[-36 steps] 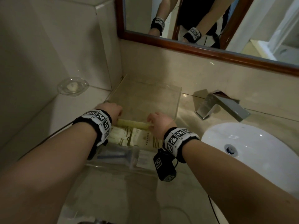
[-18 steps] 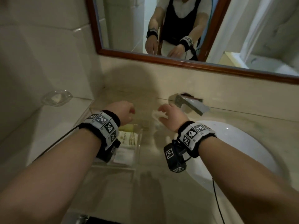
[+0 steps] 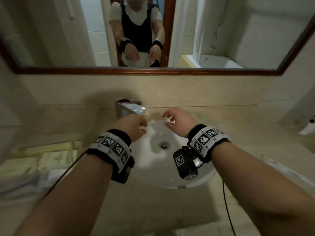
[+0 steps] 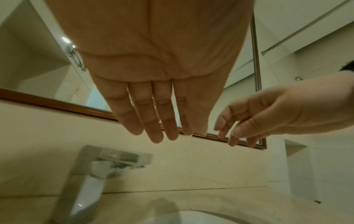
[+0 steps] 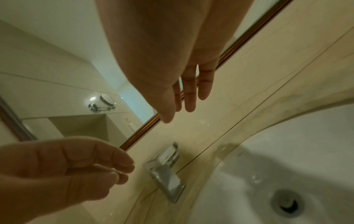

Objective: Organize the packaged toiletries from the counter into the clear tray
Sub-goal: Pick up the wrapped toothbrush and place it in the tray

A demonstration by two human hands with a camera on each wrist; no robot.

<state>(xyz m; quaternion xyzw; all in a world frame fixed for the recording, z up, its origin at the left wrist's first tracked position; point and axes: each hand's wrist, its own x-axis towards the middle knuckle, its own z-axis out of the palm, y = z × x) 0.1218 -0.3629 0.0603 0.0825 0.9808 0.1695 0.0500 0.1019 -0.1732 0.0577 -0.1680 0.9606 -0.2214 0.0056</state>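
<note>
The packaged toiletries (image 3: 51, 155) lie at the lower left of the head view, blurred: pale flat sachets and a yellowish tube-like pack, apparently inside the clear tray (image 3: 20, 186), whose walls are hard to make out. They look light, thin and crinkly, probably slick in their wrappers, so a pinch on a flat edge or across the tube's middle should hold them best; the tray seems stiff and would slide easily on the polished counter (image 3: 247, 142). Both hands are empty and apart over the white sink (image 3: 170, 169), in the middle of the frame: the left hand (image 3: 132, 127) has straight fingers, the right hand (image 3: 179, 121) loosely bent ones. The wrist views confirm bare palms and show the faucet (image 4: 99, 171) from below, but neither shows the tray or packets; only the head view does.
</note>
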